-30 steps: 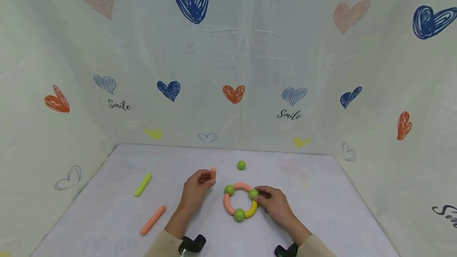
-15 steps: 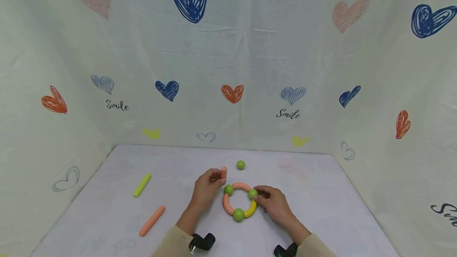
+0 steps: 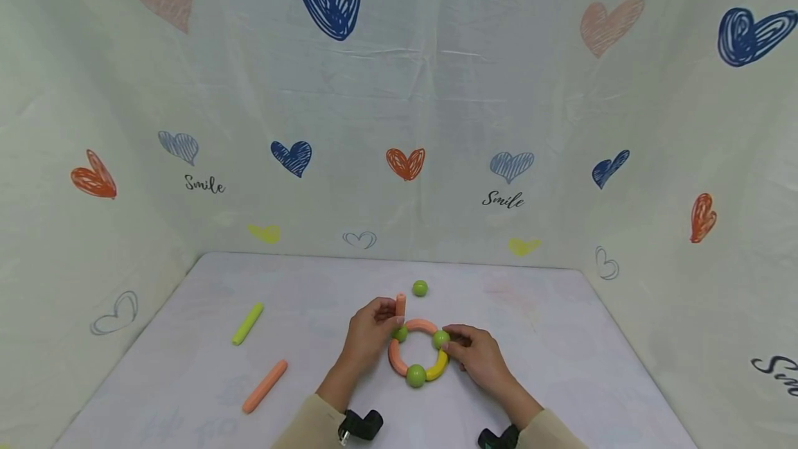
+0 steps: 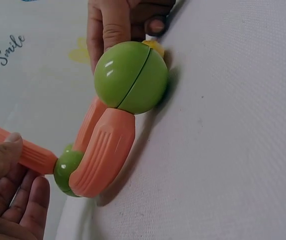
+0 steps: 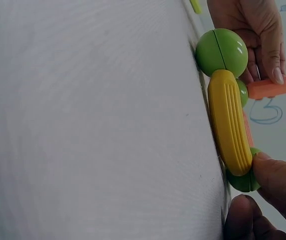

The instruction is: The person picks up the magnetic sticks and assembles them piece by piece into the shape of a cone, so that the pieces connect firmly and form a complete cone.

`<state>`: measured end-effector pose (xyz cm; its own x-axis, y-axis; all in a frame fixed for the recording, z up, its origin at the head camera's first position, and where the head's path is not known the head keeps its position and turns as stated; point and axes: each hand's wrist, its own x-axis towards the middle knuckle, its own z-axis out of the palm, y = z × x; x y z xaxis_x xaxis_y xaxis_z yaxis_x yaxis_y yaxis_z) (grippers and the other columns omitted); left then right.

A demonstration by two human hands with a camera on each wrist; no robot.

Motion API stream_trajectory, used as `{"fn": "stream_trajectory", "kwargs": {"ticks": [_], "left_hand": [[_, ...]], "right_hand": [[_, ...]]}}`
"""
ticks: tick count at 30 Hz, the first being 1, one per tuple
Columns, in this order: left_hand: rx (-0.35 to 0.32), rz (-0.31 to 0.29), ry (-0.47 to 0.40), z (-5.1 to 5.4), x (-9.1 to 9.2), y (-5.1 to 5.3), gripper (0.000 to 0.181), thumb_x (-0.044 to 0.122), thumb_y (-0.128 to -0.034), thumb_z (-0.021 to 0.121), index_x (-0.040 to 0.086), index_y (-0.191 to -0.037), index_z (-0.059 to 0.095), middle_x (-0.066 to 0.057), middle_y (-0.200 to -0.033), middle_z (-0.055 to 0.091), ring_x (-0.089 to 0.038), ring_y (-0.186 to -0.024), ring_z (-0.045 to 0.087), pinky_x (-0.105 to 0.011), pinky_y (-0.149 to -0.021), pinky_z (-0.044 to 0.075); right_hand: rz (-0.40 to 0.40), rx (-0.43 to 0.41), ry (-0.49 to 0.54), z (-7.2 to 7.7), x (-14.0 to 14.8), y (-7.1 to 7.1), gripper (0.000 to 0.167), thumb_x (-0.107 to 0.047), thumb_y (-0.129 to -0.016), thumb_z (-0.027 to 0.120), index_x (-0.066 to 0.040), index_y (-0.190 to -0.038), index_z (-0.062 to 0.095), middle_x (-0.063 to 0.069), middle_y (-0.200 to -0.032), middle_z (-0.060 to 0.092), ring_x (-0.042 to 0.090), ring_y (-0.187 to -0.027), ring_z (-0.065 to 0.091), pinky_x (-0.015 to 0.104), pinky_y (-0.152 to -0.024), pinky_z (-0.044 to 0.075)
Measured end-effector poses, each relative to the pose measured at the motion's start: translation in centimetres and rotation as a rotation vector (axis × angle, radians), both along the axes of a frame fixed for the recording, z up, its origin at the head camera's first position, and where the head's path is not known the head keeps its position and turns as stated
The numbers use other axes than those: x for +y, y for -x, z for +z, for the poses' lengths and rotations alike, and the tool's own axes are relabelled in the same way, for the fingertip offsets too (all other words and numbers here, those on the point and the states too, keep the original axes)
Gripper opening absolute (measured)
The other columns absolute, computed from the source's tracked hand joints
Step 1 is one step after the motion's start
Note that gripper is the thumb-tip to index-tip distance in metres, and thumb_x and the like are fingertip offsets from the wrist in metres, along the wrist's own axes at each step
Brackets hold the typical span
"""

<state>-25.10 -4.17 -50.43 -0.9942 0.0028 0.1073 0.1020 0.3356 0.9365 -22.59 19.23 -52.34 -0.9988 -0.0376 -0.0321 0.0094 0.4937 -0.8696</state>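
We find orange rod [image 3: 401,305] shifted toward counter's [image 3: 542,359] right edge, now meeting ring's [image 3: 395,359] green ball [image 4: 66,169], seating unconfirmed | left hand [image 3: 369,331] pinches rod | right hand [image 3: 481,357] pinches second ball [image 3: 440,339]

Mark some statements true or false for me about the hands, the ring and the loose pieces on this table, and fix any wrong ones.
1. The left hand holds an upright orange rod. True.
2. The ring has two yellow curved pieces. False: it has one yellow curved piece and two orange ones.
3. The right hand touches a green ball of the ring. True.
4. Both sticks lying left of the ring are orange. False: one is a lime stick.
5. A separate green ball lies beyond the ring. True.
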Motion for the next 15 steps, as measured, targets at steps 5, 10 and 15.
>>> {"fn": "stream_trajectory", "kwargs": {"ticks": [5, 10, 15], "left_hand": [[-0.004, -0.002, 0.049, -0.14, -0.03, -0.16, 0.024, 0.010, -0.0947, 0.078, 0.009, -0.118, 0.071, -0.006, -0.113, 0.075, -0.022, -0.108, 0.071, -0.034, -0.090, 0.061], [-0.028, -0.019, 0.082, -0.56, -0.14, -0.36, 0.025, 0.011, -0.0946, 0.079, 0.010, -0.119, 0.071, -0.006, -0.116, 0.075, -0.022, -0.108, 0.071, -0.037, -0.089, 0.061], [-0.027, -0.016, 0.112, -0.94, -0.19, -0.54, 0.026, 0.011, -0.0941, 0.079, 0.010, -0.119, 0.071, -0.006, -0.116, 0.075, -0.022, -0.107, 0.072, -0.037, -0.089, 0.061]], "right_hand": [[-0.003, -0.015, -0.001, -0.02, -0.03, 0.08, 0.035, -0.015, -0.092, 0.080, -0.006, -0.126, 0.075, 0.009, -0.110, 0.071, 0.015, -0.069, 0.059, 0.025, -0.054, 0.053], [0.028, -0.040, 0.013, 0.32, 0.00, -0.08, 0.039, -0.017, -0.093, 0.078, -0.007, -0.130, 0.072, 0.009, -0.116, 0.073, 0.015, -0.073, 0.061, 0.026, -0.055, 0.053], [0.082, -0.071, -0.014, 0.72, -0.02, -0.13, 0.040, -0.018, -0.098, 0.072, -0.009, -0.137, 0.069, 0.001, -0.078, 0.069, 0.013, -0.059, 0.055, 0.025, -0.052, 0.046]]}}
